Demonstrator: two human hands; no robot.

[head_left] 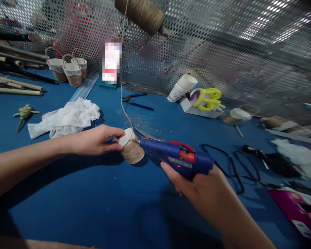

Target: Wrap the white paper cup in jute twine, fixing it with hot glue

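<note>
My left hand [103, 140] pinches a small white paper cup [132, 148] by one end, its fingers closed on the edge. Brown twine is wrapped around much of the cup, which lies tilted on its side. From it the loose twine [122, 100] runs up to a large spool [142, 15] hanging at the top. My right hand [197, 186] is wrapped around a blue hot glue gun [176, 155] with a small red light showing. The gun's nozzle points left and reaches the cup's twine-covered side; whether it touches is hard to tell. Scissors [143, 133] lie partly hidden behind the gun.
White lace [67, 117] lies on the left of the blue table [93, 200]. Behind are finished baskets [72, 74], blue-handled pliers [137, 100], stacked paper cups [181, 88] and yellow pipe cleaners [208, 98]. A black cable [230, 162] curls at right. Perforated metal mesh [223, 45] stands at the back.
</note>
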